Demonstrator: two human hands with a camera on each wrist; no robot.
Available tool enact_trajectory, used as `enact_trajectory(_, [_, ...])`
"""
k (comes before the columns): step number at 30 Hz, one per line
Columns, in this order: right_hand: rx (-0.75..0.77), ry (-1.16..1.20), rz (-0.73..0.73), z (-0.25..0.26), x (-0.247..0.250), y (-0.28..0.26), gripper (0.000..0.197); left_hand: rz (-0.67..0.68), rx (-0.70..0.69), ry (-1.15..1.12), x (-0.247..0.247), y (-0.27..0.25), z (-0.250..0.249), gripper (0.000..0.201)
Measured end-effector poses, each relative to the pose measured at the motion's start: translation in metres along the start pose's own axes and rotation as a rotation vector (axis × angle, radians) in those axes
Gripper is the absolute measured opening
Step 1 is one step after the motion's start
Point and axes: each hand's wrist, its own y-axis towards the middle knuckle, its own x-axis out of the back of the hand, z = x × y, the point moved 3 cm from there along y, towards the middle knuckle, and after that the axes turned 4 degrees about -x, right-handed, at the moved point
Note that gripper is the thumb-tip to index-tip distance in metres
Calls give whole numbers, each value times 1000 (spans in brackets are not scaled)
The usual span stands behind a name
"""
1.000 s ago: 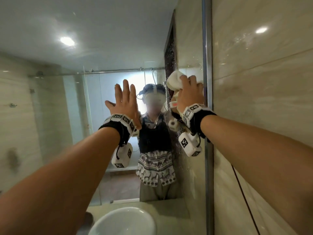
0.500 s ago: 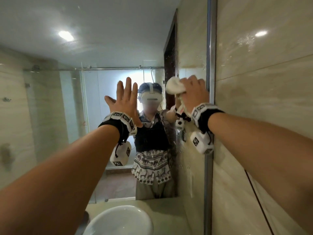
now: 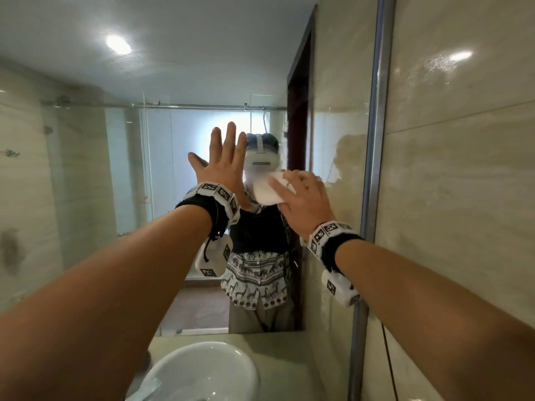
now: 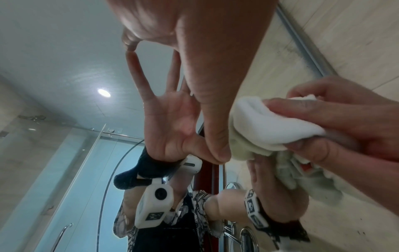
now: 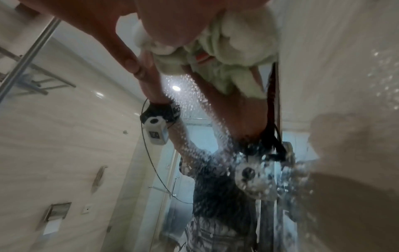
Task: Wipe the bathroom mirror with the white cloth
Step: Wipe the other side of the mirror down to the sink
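The bathroom mirror (image 3: pixel 86 140) fills the wall in front of me. My left hand (image 3: pixel 224 169) lies flat against the glass with its fingers straight and spread; in the left wrist view its thumb (image 4: pixel 213 119) touches the glass beside its own reflection. My right hand (image 3: pixel 304 204) grips the bunched white cloth (image 3: pixel 267 189) and presses it on the mirror just right of the left hand. The cloth (image 4: pixel 270 122) sits between the right hand's fingers and thumb. From the right wrist the cloth (image 5: pixel 226 42) is flattened on the glass.
Water droplets (image 5: pixel 205 136) speckle the mirror below the cloth. A metal strip (image 3: pixel 376 140) edges the mirror on the right, with a tiled wall (image 3: pixel 463 198) beyond it. A white basin (image 3: pixel 202 371) sits on the counter below my arms.
My right hand has carried the cloth from the mirror's right edge down and to the left, beside the left hand. The left hand has stayed flat on the glass.
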Motion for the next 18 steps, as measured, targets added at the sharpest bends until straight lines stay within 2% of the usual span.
enact_trajectory(4, [127, -75, 63, -9, 14, 17, 68, 6, -6, -1, -1, 2, 2, 158])
enact_trajectory(6, [-6, -27, 58, -14, 35, 37, 64, 1, -8, -5, -1, 1, 3, 159])
enact_trajectory(9, [-321, 111, -105, -31, 62, 82, 60, -3, -13, 1, -1, 0, 4, 160])
enact_trajectory(11, [-392, 105, -95, -34, 74, 110, 64, -4, -15, 3, -2, 1, 4, 160])
enact_trajectory(15, [-382, 78, -162, -16, 69, 124, 49, -16, -8, 2, -3, 2, 4, 158])
enact_trajectory(18, [-222, 89, -116, 4, 42, 93, 47, -31, -9, 9, -3, 1, 4, 158])
